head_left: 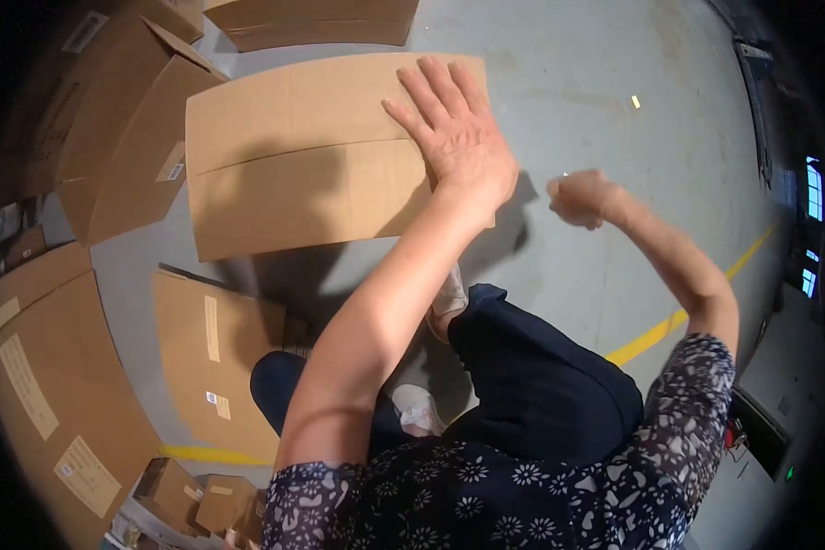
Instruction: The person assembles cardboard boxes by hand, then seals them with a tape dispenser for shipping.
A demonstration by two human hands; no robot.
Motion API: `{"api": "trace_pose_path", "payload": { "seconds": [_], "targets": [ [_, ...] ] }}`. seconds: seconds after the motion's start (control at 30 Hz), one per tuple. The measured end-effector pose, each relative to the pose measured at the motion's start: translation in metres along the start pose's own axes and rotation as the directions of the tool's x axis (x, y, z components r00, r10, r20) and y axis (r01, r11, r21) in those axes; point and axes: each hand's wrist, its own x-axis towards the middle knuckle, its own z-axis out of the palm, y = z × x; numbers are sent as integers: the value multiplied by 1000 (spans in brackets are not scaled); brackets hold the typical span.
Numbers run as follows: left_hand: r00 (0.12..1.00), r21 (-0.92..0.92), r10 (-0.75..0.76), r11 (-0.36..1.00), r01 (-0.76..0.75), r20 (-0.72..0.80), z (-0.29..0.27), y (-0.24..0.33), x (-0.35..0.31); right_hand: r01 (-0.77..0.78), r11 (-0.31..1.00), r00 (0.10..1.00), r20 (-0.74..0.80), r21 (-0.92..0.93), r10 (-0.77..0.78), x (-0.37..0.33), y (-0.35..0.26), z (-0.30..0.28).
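Note:
A closed cardboard box (275, 119) with a seam across its top stands in front of me. My left hand (458, 128) lies flat on the right part of that top, fingers spread and pointing away. To the right of the box, apart from it, my right hand (580, 197) hangs over the floor with its fingers curled in. It is somewhat blurred, and what it holds, if anything, is hidden. My left forearm crosses in front of the box's near right corner.
Large cardboard boxes (124, 137) stand at the left, with another box (312, 23) behind. Nearer lie a labelled cardboard piece (220, 344) and a big carton (55, 385). Small boxes (225, 504) sit at the lower left. A yellow line (646, 339) crosses the grey floor (559, 110).

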Motion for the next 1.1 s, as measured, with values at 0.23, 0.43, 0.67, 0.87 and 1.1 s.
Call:
{"api": "trace_pose_path", "payload": {
  "seconds": [0.23,0.43,0.67,0.87,1.1],
  "targets": [
    [996,31,-2,999,5,-88,19,-4,5,98,665,995,-59,741,-80,7,-18,25],
    [918,-402,82,881,-249,-388,-48,-88,-15,210,111,972,-196,971,-126,9,-24,-5],
    [714,-536,-695,573,620,84,-77,-260,-37,364,-113,931,-363,924,33,7,-55,-16],
    [658,-694,-593,705,145,-465,-67,-209,-82,556,-51,816,-534,829,223,-34,-38,16],
    [577,-770,-528,544,-334,-623,-53,-210,-47,786,-29,488,-592,617,641,-24,-16,62]
  ]
}}
